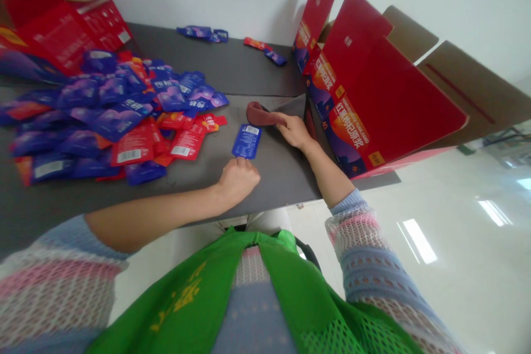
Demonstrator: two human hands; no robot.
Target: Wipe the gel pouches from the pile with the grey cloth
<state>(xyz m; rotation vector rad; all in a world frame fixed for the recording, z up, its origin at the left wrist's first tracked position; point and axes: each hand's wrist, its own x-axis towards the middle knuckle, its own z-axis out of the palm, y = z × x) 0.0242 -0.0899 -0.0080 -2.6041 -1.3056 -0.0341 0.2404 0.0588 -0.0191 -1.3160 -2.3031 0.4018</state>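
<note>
A blue sachet (246, 141) lies flat on the dark grey table (265, 177) in front of me. My left hand (238, 178) is curled into a fist and pinches the sachet's near edge. To the right, my right hand (293, 129) is closed on a dark red cloth-like piece (259, 114) that rests on the table beside a red printed carton (373, 110).
A big heap of blue and red sachets (103, 116) covers the table's left side. Several loose sachets (203, 33) lie near the back wall. Red cartons and cardboard flaps (62, 22) stand at the back left. The table's edge drops to a glossy floor (435, 243) on the right.
</note>
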